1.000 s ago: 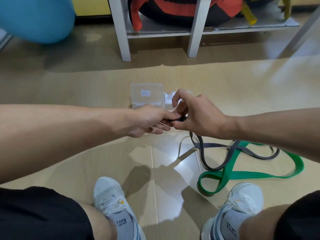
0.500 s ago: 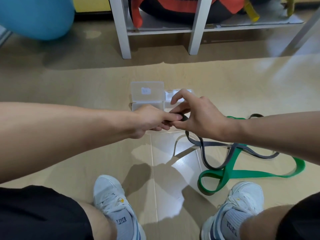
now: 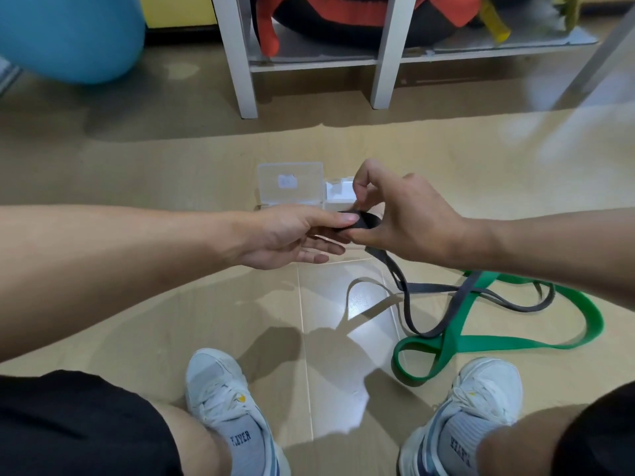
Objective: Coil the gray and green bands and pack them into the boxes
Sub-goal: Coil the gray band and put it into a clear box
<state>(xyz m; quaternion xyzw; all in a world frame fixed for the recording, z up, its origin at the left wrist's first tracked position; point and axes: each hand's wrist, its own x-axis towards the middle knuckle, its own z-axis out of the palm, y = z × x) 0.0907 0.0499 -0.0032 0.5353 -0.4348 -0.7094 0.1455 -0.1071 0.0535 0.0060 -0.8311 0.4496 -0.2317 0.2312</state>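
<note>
A person sits on a tan wood-look floor (image 3: 171,304), seen from above, both bare forearms reaching forward. The left hand (image 3: 292,238) pinches the start of a small coil of the gray band (image 3: 409,290) between thumb and fingers, the lower fingers lying straight beneath it. The right hand (image 3: 409,221) curls around the far side of the same coil, its forefinger arched high above and its thumb pressed under. The coil sits between the two hands, just in front of the clear plastic boxes (image 3: 292,183).

From the coil the gray band hangs down to the floor and runs away to the right of the boxes in loose loops, crossing over the green band (image 3: 515,343), which lies slack on the floor beside the right shoe (image 3: 481,400). The left shoe (image 3: 220,389) is nearer the centre. Both gray socks carry printed lettering that reads roughly "T.AVER"; it is too blurred to be sure. The open lid of the nearer box bears a small white label (image 3: 288,182) whose writing cannot be read.

Beyond the boxes stand the white legs of a shelf unit (image 3: 240,63) holding an orange and black object (image 3: 343,15). A blue exercise ball (image 3: 68,36) is far left of the shelf.

Compared with half a second ago, the right forefinger is lifted higher and more of the dark coil shows between the hands. The green band has not shifted.
</note>
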